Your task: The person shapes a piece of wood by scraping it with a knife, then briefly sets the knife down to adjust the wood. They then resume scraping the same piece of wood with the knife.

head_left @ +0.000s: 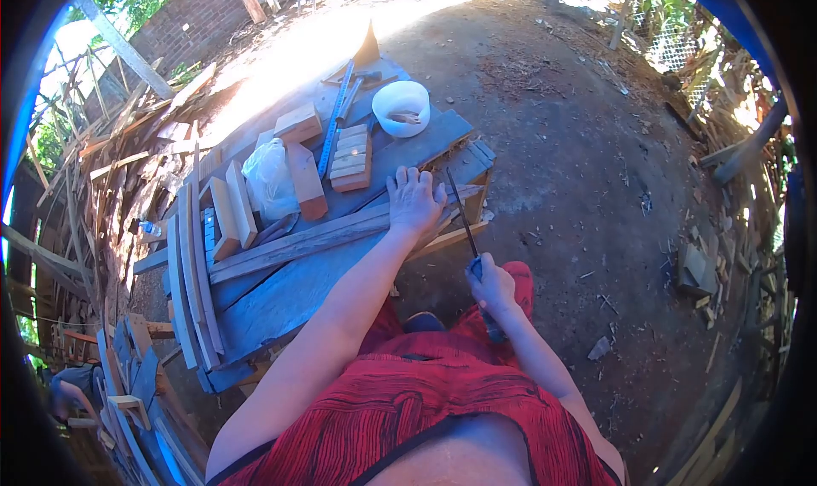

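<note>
My left hand presses on a long wooden plank near its right end, fingers bent over its far side. The plank lies across a rough workbench. In my right hand is a handsaw, held by its handle below the bench's right edge. Its narrow blade, seen nearly edge-on, points up and away beside the plank's end, just right of my left hand. Beyond my left hand sits a grooved wooden block.
On the bench lie a blue ruler, a white round container, a plastic bag, wooden blocks and curved strips. Scrap wood piles up left. Another person is at lower left. Bare ground extends right.
</note>
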`<state>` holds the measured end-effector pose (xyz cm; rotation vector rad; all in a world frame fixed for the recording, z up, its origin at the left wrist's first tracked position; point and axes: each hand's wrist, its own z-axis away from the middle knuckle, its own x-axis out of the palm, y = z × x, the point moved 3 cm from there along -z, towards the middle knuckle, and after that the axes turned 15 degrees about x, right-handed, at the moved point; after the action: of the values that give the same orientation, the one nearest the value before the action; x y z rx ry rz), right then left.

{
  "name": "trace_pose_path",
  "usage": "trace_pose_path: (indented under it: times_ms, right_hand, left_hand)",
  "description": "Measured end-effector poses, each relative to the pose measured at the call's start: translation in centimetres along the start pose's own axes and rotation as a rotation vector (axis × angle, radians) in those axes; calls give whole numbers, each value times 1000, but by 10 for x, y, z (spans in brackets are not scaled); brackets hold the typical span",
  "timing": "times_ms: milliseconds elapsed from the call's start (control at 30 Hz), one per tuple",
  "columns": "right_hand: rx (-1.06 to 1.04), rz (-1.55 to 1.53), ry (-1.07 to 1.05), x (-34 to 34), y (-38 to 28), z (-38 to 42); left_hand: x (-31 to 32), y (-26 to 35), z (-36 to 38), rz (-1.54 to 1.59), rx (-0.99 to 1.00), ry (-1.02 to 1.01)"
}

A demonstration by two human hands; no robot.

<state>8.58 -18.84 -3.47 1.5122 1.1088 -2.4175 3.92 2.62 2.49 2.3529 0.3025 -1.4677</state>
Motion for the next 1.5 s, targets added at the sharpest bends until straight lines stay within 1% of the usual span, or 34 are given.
trace_pose_path:
  times_ms: [33, 100, 300, 533, 600, 800, 1000, 1167, 1267, 1367, 1500]
  right_hand:
    - [-6, -10, -2, -3, 1, 2]
    - [-18, -21, -5, -8, 0, 3]
    - [-9, -22, -34, 1, 1, -3]
    - [11, -78, -3, 16, 2, -4]
    - [9, -95, 5, 14, 2, -3]
    - [32, -92, -5, 11, 2, -4]
    - [41, -37, 18, 4, -6, -11]
    - [57, 27, -26, -23, -11, 3]
    - [45, 63, -76, -27, 8, 22]
    - [53, 117, -84, -31, 10, 30]
    - [23, 79, -62, -31, -23, 2]
  left_hand:
    - [1, -1, 0, -3, -1, 1]
    - [0, 0, 1, -68, 37, 68]
    - [1, -1, 1, -88, 46, 85]
    - [2, -1, 0, -84, 60, 98]
    - [2, -1, 0, 15, -12, -14]
    - [0, 0, 0, -34, 11, 20]
    - [1, -1, -4, -62, 29, 63]
    - [2, -2, -2, -56, 17, 46]
    - [3, -3, -4, -89, 28, 75]
    - [5, -3, -4, -93, 27, 73]
    - [4, -2, -3, -70, 22, 32]
